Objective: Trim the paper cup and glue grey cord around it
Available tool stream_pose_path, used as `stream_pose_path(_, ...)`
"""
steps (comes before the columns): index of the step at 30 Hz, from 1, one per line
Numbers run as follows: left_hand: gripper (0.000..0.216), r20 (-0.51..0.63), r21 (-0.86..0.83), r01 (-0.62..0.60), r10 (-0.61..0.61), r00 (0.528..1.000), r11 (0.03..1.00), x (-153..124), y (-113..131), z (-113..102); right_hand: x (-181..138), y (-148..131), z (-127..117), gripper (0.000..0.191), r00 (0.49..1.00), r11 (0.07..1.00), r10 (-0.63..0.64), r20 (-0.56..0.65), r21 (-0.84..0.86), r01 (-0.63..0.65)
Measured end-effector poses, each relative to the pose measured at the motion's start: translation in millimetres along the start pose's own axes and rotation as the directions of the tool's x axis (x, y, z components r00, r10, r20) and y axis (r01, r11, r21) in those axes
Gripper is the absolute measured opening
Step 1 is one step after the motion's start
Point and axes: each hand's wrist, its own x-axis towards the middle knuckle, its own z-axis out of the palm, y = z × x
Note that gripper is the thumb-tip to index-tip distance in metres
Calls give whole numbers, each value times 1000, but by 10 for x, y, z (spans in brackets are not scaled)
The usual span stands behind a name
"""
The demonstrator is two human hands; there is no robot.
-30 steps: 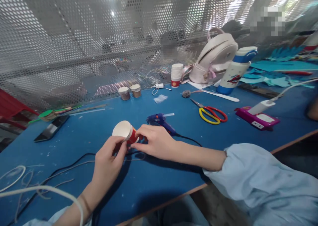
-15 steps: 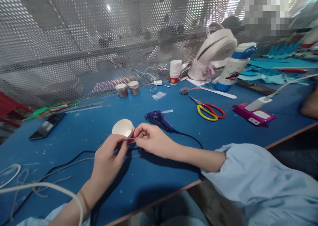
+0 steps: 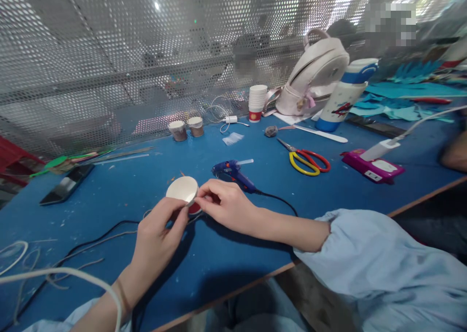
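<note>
A small red paper cup with a white base lies on its side between both hands, base toward me, just above the blue table. My left hand grips it from below, thumb and fingers closed on its rim. My right hand pinches the cup's right side with fingers pressed together. A thin grey cord runs from under the cup to the left. A blue glue gun lies just behind my right hand, its black cable trailing right.
Yellow-and-red scissors, a pink box with a white charger, a bottle, a pale backpack and stacked cups sit right and behind. Two small wrapped cups stand by the mesh wall. A phone lies left.
The cup has been turned so its white base faces me more squarely and its red side is mostly hidden. Both hands kept their grip and barely shifted.
</note>
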Motion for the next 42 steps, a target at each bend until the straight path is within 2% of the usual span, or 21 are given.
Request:
stream_pose_path(19, 11, 6, -2, -90, 90, 996, 996, 16, 2, -32, -2, 49, 30, 4, 997, 997, -76, -20, -3, 76)
stream_pose_path(22, 11, 0, 5, -130, 130, 991, 991, 34, 10, -39, -11, 61, 34, 14, 990, 990, -140, -14, -23, 140)
stream_pose_path(27, 12, 10, -6, -149, 149, 989, 989, 40, 17, -54, -18, 75, 20, 17, 963, 958, -269, 30, -90, 271)
stream_pose_path(34, 14, 16, -32, -63, 64, 998, 997, 40, 21, -63, -20, 74, 1, 16, 943, 931, -327, 63, -153, 333)
stream_pose_path(42, 11, 36, -174, 153, -149, 988, 973, 39, 70, -44, -13, 19, 17, 14, 966, 961, -247, 72, -107, 254)
